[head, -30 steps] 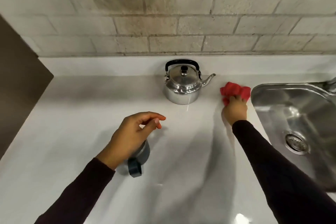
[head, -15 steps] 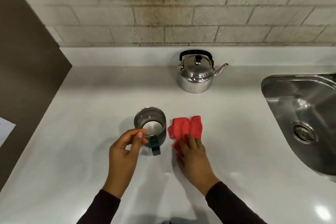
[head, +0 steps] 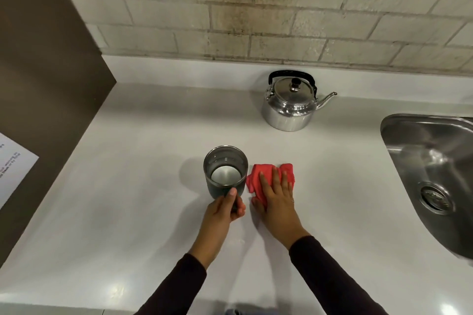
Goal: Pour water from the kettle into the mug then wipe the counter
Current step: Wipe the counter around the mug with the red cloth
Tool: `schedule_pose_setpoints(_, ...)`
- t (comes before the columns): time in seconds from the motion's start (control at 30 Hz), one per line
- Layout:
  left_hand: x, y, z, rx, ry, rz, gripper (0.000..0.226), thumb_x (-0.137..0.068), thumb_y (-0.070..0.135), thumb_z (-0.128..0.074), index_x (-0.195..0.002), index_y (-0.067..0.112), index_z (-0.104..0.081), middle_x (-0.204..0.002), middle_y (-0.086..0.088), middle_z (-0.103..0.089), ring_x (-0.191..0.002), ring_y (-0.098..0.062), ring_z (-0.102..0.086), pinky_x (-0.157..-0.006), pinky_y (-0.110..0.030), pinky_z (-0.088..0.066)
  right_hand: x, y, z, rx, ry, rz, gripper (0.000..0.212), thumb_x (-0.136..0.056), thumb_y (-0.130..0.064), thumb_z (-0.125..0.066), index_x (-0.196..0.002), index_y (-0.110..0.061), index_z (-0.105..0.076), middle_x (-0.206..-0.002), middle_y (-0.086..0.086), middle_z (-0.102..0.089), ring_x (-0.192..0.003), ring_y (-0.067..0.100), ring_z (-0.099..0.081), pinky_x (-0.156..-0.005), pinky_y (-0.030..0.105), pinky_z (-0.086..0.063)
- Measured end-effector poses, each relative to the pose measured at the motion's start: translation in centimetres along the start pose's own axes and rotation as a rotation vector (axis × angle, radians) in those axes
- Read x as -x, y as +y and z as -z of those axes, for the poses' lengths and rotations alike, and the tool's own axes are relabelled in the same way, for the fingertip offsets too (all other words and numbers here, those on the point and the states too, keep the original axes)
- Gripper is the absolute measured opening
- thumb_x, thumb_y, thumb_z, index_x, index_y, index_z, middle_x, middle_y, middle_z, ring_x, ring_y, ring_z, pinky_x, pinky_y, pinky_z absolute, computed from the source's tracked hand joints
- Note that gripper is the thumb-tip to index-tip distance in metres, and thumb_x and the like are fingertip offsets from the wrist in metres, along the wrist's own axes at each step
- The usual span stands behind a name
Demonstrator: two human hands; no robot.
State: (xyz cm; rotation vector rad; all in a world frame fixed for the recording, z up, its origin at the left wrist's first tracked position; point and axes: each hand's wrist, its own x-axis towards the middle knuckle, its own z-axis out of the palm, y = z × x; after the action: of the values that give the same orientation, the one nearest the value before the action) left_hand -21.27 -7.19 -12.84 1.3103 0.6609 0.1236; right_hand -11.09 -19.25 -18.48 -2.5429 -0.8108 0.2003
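Note:
A dark mug (head: pixel 225 171) with a steel inside stands upright in the middle of the white counter (head: pixel 128 199). My left hand (head: pixel 225 208) grips its handle on the near side, thumb against the wall. A red cloth (head: pixel 266 178) lies right beside the mug on its right. My right hand (head: pixel 277 198) presses flat on the cloth, fingers spread. The steel kettle (head: pixel 291 105) with a black handle stands at the back, spout pointing right, untouched.
A steel sink (head: pixel 432 174) with a drain is sunk into the counter on the right. A brown panel (head: pixel 43 71) with a sheet of paper (head: pixel 12 161) bounds the left side. A brick wall runs behind the kettle.
My right hand slid the red cloth from beside the kettle down to the right of the mug. My left hand closed on the mug's handle.

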Motion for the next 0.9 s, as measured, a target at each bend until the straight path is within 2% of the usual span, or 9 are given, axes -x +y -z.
schedule_pose_setpoints(0.07, -0.5, -0.1, -0.1, -0.057, 0.009, -0.009, 0.049, -0.094, 0.036, -0.045, -0.047, 0.026, -0.044, -0.048, 0.009, -0.043, -0.052, -0.007, -0.043, -0.066, -0.028, -0.042, -0.2, 0.1, -0.3, 0.016, 0.004, -0.007, 0.066, -0.094, -0.039, -0.046, -0.149, -0.020, -0.013, -0.159, 0.016, 0.000, -0.143, 0.033, 0.018, -0.115, 0.042, 0.010)
schedule_pose_setpoints(0.17, -0.9, -0.2, 0.2, -0.096, 0.028, -0.012, 0.051, -0.094, 0.035, -0.046, -0.044, 0.027, -0.038, -0.047, 0.009, -0.035, -0.049, -0.007, -0.032, -0.060, -0.028, -0.032, -1.0, 0.1, -0.4, 0.041, -0.011, -0.007, 0.073, -0.091, -0.045, -0.050, -0.149, -0.019, -0.014, -0.159, 0.018, 0.000, -0.143, 0.038, 0.016, -0.114, 0.042, 0.012)
schedule_pose_setpoints(0.23, -0.9, 0.1, 0.7, -0.107, 0.036, 0.000, 0.051, -0.093, 0.035, -0.048, -0.044, 0.027, -0.037, -0.046, 0.009, -0.034, -0.049, -0.008, -0.031, -0.056, -0.024, -0.032, -1.7, 0.2, -0.4, 0.042, -0.021, -0.002, 0.071, -0.092, -0.041, -0.050, -0.149, -0.018, -0.013, -0.158, 0.018, 0.000, -0.143, 0.038, 0.016, -0.114, 0.043, 0.014)
schedule_pose_setpoints(0.43, -0.4, 2.9, 2.5, -0.160, 0.021, -0.029, 0.049, -0.091, 0.036, -0.049, -0.046, 0.026, -0.034, -0.052, 0.005, -0.034, -0.052, -0.011, -0.033, -0.059, -0.023, -0.035, -6.1, -0.3, -0.1, -0.153, -0.002, 0.028, 0.060, -0.089, 0.001, -0.043, -0.146, -0.013, -0.028, -0.158, 0.018, -0.013, -0.146, 0.033, 0.004, -0.120, 0.048, 0.005)
schedule_pose_setpoints(0.53, 0.2, 4.5, 4.0, -0.173, 0.057, -0.048, 0.050, -0.091, 0.034, -0.050, -0.044, 0.026, -0.034, -0.054, 0.001, -0.035, -0.051, -0.011, -0.035, -0.057, -0.021, -0.037, -8.8, -1.5, -0.5, -0.335, -0.022, 0.000, 0.056, -0.088, 0.006, -0.041, -0.141, -0.012, -0.037, -0.156, 0.019, -0.016, -0.146, 0.034, -0.001, -0.120, 0.048, 0.000)
schedule_pose_setpoints(0.67, 1.3, 5.5, 6.0, -0.184, 0.113, -0.056, 0.050, -0.091, 0.035, -0.050, -0.045, 0.026, -0.034, -0.054, 0.002, -0.037, -0.050, -0.009, -0.037, -0.057, -0.021, -0.040, -11.1, -3.9, -1.7, -0.502, -0.127, -0.005, 0.055, -0.091, 0.006, -0.036, -0.141, -0.016, -0.038, -0.158, 0.015, -0.011, -0.146, 0.030, 0.002, -0.121, 0.048, -0.002)
schedule_pose_setpoints(0.73, 1.8, 5.8, 6.9, -0.183, 0.147, -0.068, 0.050, -0.092, 0.034, -0.050, -0.046, 0.025, -0.033, -0.054, 0.001, -0.036, -0.050, -0.010, -0.037, -0.059, -0.023, -0.040, -11.5, -5.5, -2.0, -0.510, -0.169, 0.057, 0.055, -0.088, 0.007, -0.035, -0.137, -0.017, -0.045, -0.153, 0.015, -0.023, -0.143, 0.033, -0.009, -0.120, 0.051, -0.010)
schedule_pose_setpoints(0.8, 2.3, 6.1, 7.9, -0.191, 0.185, -0.083, 0.049, -0.092, 0.033, -0.050, -0.047, 0.023, -0.032, -0.053, 0.002, -0.036, -0.050, -0.010, -0.038, -0.061, -0.024, -0.041, -11.0, -7.1, -2.0, -0.435, -0.189, 0.212, 0.052, -0.083, 0.004, -0.037, -0.128, -0.017, -0.054, -0.137, 0.013, -0.041, -0.132, 0.034, -0.025, -0.117, 0.051, -0.017)
schedule_pose_setpoints(0.9, 2.7, 6.3, 9.0, -0.177, 0.220, -0.089, 0.050, -0.091, 0.033, -0.050, -0.045, 0.025, -0.034, -0.050, 0.005, -0.037, -0.051, -0.011, -0.037, -0.062, -0.027, -0.040, -8.3, -8.3, -3.1, -0.165, -0.153, 0.487, 0.042, -0.087, -0.013, -0.051, -0.129, -0.013, -0.053, -0.139, 0.019, -0.043, -0.133, 0.039, -0.027, -0.116, 0.053, -0.011)
